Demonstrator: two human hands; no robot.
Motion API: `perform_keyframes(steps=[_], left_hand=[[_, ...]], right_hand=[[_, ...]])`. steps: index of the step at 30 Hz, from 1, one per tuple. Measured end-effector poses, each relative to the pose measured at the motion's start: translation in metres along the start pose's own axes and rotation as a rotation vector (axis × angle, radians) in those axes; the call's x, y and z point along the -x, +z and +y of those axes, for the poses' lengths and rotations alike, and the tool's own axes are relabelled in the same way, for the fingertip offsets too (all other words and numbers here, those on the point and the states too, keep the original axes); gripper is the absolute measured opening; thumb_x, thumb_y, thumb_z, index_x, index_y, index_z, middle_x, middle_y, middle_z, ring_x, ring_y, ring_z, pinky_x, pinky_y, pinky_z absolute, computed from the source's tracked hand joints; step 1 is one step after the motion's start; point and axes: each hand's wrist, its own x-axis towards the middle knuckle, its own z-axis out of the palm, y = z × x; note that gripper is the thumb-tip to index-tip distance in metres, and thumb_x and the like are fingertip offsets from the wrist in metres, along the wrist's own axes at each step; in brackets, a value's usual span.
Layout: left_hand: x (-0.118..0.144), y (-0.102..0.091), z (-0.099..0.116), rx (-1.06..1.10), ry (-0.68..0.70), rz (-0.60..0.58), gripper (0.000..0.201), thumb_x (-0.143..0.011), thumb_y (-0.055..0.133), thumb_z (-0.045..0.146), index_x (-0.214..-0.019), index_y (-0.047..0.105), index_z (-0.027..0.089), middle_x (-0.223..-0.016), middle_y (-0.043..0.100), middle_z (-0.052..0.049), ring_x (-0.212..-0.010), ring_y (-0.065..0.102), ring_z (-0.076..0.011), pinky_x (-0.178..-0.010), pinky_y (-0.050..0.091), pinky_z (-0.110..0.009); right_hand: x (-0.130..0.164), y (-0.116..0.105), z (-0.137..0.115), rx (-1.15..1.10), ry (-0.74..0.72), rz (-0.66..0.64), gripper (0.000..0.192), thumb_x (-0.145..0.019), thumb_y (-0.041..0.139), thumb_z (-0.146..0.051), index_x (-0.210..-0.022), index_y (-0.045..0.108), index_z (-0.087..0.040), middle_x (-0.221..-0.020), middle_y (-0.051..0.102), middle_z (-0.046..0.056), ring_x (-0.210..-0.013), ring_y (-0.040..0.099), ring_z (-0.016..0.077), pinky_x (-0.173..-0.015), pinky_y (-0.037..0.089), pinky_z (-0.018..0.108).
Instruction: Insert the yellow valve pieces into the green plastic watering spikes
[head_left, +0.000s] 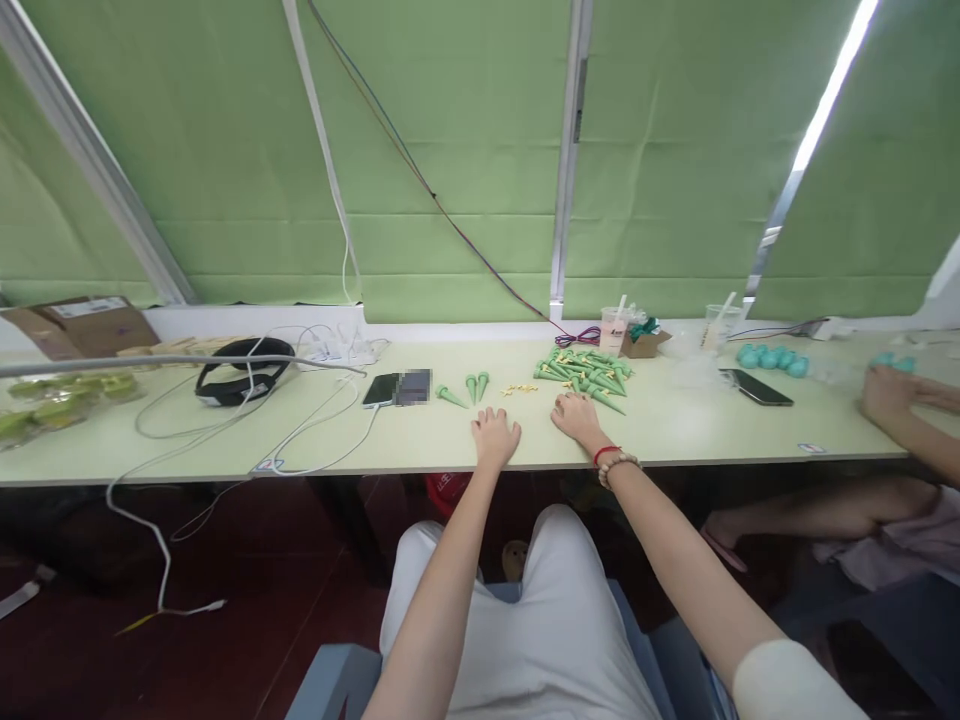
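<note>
My left hand [496, 438] rests on the table near its front edge, fingers spread, with nothing in it. Just beyond it are three separate green cone-shaped pieces with rounded caps, one of them a green cone [451, 396] lying tilted. Several small yellow pieces [519, 389] lie between my hands. My right hand [576, 418], with a red cord and a beaded bracelet at the wrist, lies on the table with loosely bent fingers. It is at the near edge of a pile of green cones [592, 370], some with yellow bits. No held object shows in it.
Left stand a phone [382, 390] on a cable, a headset [244, 370], a cardboard box [82, 325] and wrapped green items. Right are drink cups [613, 330], a dark phone [757, 387] and turquoise pieces [772, 359]. Another person's hands [889, 395] work at far right.
</note>
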Motion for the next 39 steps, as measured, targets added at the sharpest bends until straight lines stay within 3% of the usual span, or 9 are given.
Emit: perform_keyframes(steps=[4, 7, 10, 13, 17, 23, 29, 39], left_hand=[[0.0, 0.0, 0.001, -0.005, 0.003, -0.003, 0.039, -0.081, 0.034, 0.038, -0.107, 0.053, 0.017, -0.11, 0.052, -0.012, -0.103, 0.041, -0.0273, -0.087, 0.028, -0.04], [0.0, 0.0, 0.002, -0.009, -0.006, -0.011, 0.039, -0.081, 0.034, 0.039, -0.107, 0.054, 0.017, -0.11, 0.052, -0.013, -0.103, 0.041, -0.0274, -0.086, 0.028, -0.04], [-0.001, 0.0, 0.002, -0.012, -0.016, -0.021, 0.039, -0.08, 0.034, 0.039, -0.107, 0.054, 0.017, -0.111, 0.052, -0.013, -0.104, 0.041, -0.0279, -0.086, 0.028, -0.04], [-0.001, -0.001, 0.002, -0.016, -0.019, -0.028, 0.039, -0.081, 0.034, 0.039, -0.108, 0.053, 0.018, -0.112, 0.052, -0.012, -0.105, 0.04, -0.0278, -0.088, 0.027, -0.04], [0.001, -0.003, 0.002, -0.018, -0.02, -0.039, 0.039, -0.081, 0.033, 0.039, -0.108, 0.053, 0.018, -0.112, 0.051, -0.012, -0.105, 0.04, -0.0271, -0.088, 0.027, -0.039], [0.002, -0.005, 0.003, -0.012, -0.02, -0.058, 0.04, -0.082, 0.032, 0.039, -0.109, 0.052, 0.017, -0.113, 0.05, -0.013, -0.106, 0.039, -0.0277, -0.088, 0.026, -0.039], [0.003, -0.005, 0.003, -0.018, -0.023, -0.052, 0.04, -0.082, 0.033, 0.039, -0.11, 0.052, 0.018, -0.114, 0.051, -0.012, -0.107, 0.039, -0.0267, -0.089, 0.026, -0.039], [0.0, -0.01, 0.002, 0.0, -0.01, -0.041, 0.041, -0.081, 0.033, 0.038, -0.109, 0.052, 0.016, -0.111, 0.051, -0.013, -0.104, 0.04, -0.028, -0.087, 0.028, -0.04]], right_hand=[[0.003, -0.004, 0.02, 0.041, 0.177, 0.145, 0.038, -0.08, 0.038, -0.02, -0.115, 0.049, -0.013, -0.121, 0.045, 0.017, -0.112, 0.037, 0.0284, -0.091, 0.023, 0.043], [0.004, 0.004, 0.018, 0.077, 0.304, 0.192, 0.05, -0.076, 0.042, -0.023, -0.124, 0.039, -0.01, -0.13, 0.033, 0.024, -0.118, 0.028, 0.0369, -0.09, 0.018, 0.053], [0.004, 0.011, 0.014, 0.094, 0.36, 0.196, 0.055, -0.075, 0.045, -0.028, -0.124, 0.038, -0.005, -0.123, 0.04, 0.026, -0.114, 0.031, 0.0389, -0.088, 0.018, 0.056], [0.006, 0.011, 0.015, 0.093, 0.327, 0.194, 0.05, -0.077, 0.043, -0.026, -0.122, 0.04, -0.005, -0.108, 0.051, 0.021, -0.105, 0.041, 0.0323, -0.09, 0.022, 0.048], [0.008, 0.007, 0.016, 0.084, 0.302, 0.192, 0.042, -0.078, 0.04, -0.02, -0.118, 0.044, -0.008, -0.103, 0.053, 0.017, -0.1, 0.045, 0.0285, -0.086, 0.027, 0.04], [0.008, 0.01, 0.016, 0.065, 0.306, 0.191, 0.049, -0.076, 0.043, -0.025, -0.124, 0.04, -0.011, -0.124, 0.04, 0.021, -0.112, 0.037, 0.0323, -0.087, 0.026, 0.041], [0.007, 0.009, 0.018, 0.018, 0.229, 0.129, 0.039, -0.078, 0.043, -0.024, -0.113, 0.049, -0.01, -0.103, 0.053, 0.016, -0.099, 0.047, 0.0273, -0.085, 0.028, 0.037], [0.004, 0.01, 0.014, -0.01, 0.258, 0.162, 0.052, -0.075, 0.046, -0.027, -0.121, 0.039, -0.005, -0.107, 0.053, 0.018, -0.101, 0.046, 0.0283, -0.085, 0.03, 0.037]])
